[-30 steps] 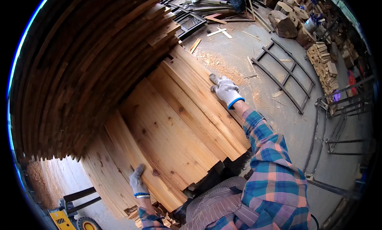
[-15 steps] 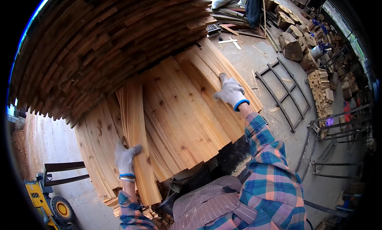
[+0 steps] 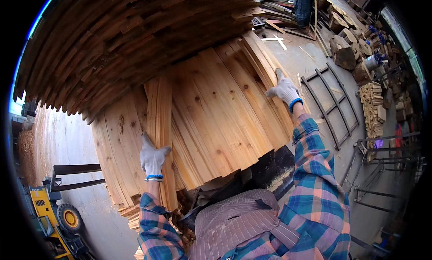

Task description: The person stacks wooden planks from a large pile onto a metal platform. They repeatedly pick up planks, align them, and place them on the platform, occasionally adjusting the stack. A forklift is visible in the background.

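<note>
Both hands wear pale knitted gloves with blue cuffs. My left hand point(image 3: 153, 160) is on a narrow bundle of wooden boards point(image 3: 160, 108) lying lengthwise over the pile's left part; its fingers run along the bundle's left side and its thumb reaches over the top. Farther right, my right hand point(image 3: 285, 89) grips a narrow plank point(image 3: 257, 57) at the pile's right edge, its thumb stretched left and its fingertips partly hidden. Between the hands, wide knotty boards point(image 3: 211, 111) lie side by side.
A tall stack of darker boards point(image 3: 112, 44) overhangs the far side. At lower left stands a yellow forklift-like vehicle point(image 3: 47, 210) with dark forks. A metal frame point(image 3: 330, 102) lies on the floor at right, near cut logs point(image 3: 344, 53) and metal racks point(image 3: 382, 170).
My right hand has moved right, and the narrow plank now lies nearer the pile's right edge. My left hand stays at the bundle, slightly farther forward. The whole view has shifted.
</note>
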A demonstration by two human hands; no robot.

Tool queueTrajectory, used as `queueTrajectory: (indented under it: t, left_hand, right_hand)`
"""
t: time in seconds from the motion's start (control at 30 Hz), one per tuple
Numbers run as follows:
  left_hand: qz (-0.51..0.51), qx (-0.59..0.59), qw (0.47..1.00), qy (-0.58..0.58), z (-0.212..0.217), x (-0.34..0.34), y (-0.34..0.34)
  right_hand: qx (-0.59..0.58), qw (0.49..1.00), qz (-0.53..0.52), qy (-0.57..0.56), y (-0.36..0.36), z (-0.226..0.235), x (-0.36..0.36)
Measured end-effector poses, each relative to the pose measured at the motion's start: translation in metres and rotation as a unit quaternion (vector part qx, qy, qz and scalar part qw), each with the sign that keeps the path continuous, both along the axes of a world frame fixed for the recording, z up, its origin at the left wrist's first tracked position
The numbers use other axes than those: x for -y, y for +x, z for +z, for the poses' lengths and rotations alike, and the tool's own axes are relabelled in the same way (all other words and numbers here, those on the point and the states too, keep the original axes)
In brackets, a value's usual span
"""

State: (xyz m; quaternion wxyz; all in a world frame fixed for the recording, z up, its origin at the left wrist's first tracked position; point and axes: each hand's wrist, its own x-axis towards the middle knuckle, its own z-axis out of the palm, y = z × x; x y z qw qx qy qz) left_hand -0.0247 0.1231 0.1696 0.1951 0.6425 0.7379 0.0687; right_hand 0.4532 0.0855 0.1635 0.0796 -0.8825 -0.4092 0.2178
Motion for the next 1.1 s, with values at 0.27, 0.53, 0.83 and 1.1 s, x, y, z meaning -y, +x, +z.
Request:
queueTrajectory:
  t: [0.27,0.53,0.83,1.1]
  left_hand:
    - [0.005,0.276,0.96,-0.056,-0.024,-0.023,-0.056]
    - [0.14,0.609,0.764,-0.161,-0.02,0.033,-0.123]
    - [0.232,0.675,0.696,-0.079,-0.069,0.075,-0.211]
    - [0.302,0.636,0.709,-0.031,-0.066,0.077,-0.184]
  right_hand:
    - [-0.363,0.749,-0.307,0.462,-0.084,-0.04,0.211]
    - [-0.305,0.66,-0.473,0.497,-0.174,-0.139,0.221]
    - [-0.397,0.627,-0.447,0.499,-0.187,-0.125,0.204]
    - [-0.346,0.673,-0.425,0.497,-0.189,-0.124,0.194]
